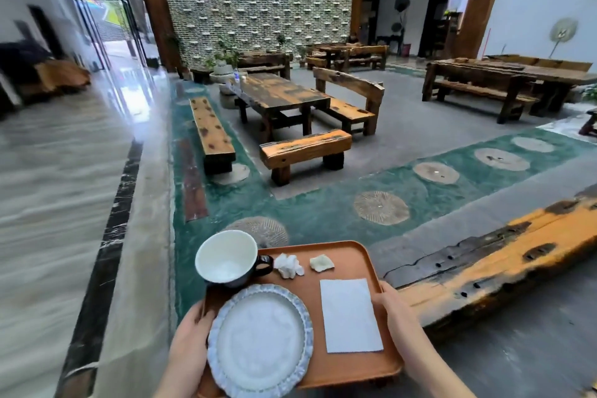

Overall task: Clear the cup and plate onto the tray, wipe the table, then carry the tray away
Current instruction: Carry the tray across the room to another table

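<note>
Gripping the orange tray (pixel 350 365) by its two side rims, you held it level in front of you, above the floor: your left hand (pixel 189 338) curled over the left edge beside the plate, and your right hand (pixel 395 308) wrapped the right edge, thumb on the rim. On the tray's near left lay the plate (pixel 260 339), round, pale blue-grey with a scalloped, ribbed border and a white centre, overhanging the near-left rim. Just beyond it stood the cup (pixel 226 257), upright, white inside and dark outside, its dark handle pointing right, overhanging the tray's far-left corner. A flat white napkin (pixel 350 315) lay on the right half; two crumpled tissue scraps (pixel 289 265) rested near the far rim. To your right ran a weathered wooden table (pixel 484 263), orange-stained with dark cracks and holes. Ahead, a green carpet strip (pixel 323 203) bordered grey floor carrying a rough wooden table with benches (pixel 284 97), before a textured brick wall (pixel 255 6).
</note>
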`<action>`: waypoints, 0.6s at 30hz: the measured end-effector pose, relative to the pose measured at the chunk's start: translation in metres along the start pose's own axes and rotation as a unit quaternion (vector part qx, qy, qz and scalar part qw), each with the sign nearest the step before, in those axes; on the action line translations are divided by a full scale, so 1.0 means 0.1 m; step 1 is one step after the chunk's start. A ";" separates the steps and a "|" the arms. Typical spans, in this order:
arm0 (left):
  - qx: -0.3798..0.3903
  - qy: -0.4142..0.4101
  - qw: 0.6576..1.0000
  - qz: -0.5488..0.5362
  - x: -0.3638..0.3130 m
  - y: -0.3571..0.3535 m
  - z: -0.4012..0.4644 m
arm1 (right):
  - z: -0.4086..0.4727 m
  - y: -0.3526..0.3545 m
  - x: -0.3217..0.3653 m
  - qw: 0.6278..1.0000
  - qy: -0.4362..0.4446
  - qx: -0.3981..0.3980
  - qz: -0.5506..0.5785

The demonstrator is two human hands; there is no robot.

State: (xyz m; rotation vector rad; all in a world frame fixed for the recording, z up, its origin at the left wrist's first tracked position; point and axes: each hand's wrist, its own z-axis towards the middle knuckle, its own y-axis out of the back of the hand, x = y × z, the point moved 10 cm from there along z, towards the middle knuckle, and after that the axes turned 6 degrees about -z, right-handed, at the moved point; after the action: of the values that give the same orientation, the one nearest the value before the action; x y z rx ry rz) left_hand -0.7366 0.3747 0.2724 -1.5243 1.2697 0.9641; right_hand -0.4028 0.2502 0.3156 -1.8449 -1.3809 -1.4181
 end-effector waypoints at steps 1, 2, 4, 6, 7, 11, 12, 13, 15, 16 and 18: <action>0.004 -0.005 1.000 -0.007 -0.19 -0.06 -0.04 | 0.13 -0.03 0.01 1.000 -0.006 -0.008 0.005; 0.003 -0.003 1.000 -0.023 -0.27 -0.07 0.02 | 0.31 -0.11 0.06 1.000 -0.010 -0.002 -0.002; -0.009 -0.004 1.000 -0.025 -0.38 -0.03 0.21 | 0.62 -0.33 0.27 1.000 -0.005 0.006 -0.025; -0.024 0.010 0.999 -0.036 -0.43 0.03 0.44 | 0.87 -0.53 0.37 0.999 -0.004 0.024 -0.022; -0.027 0.009 0.999 -0.040 -0.46 0.04 0.62 | 1.04 -0.62 0.47 0.999 0.004 0.033 -0.021; -0.056 0.006 0.998 -0.039 -0.73 -0.04 1.22 | 1.69 -0.94 0.89 0.998 0.024 0.052 -0.023; -0.069 0.003 0.997 -0.042 -0.82 -0.07 1.36 | 1.88 -1.01 1.02 0.997 0.030 0.060 -0.033; -0.075 0.000 0.996 -0.045 -0.88 -0.08 1.52 | 2.05 -1.09 1.15 0.996 0.031 0.066 -0.042; -0.085 -0.002 0.995 -0.056 -1.06 -0.16 1.84 | 2.45 -1.26 1.42 0.994 0.044 0.086 -0.048; -0.090 -0.001 0.994 -0.054 -1.14 -0.19 1.97 | 2.62 -1.33 1.56 0.993 0.050 0.089 -0.052; -0.102 -0.002 0.994 -0.050 -1.24 -0.21 2.34 | 2.95 -1.49 1.82 0.992 0.059 0.102 -0.056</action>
State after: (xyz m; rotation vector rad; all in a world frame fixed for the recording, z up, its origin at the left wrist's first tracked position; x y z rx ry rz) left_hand -0.7409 0.6351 0.3248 -1.7250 1.1076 1.0556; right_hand -0.4012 0.6273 0.3329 -1.5533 -1.5276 -1.3600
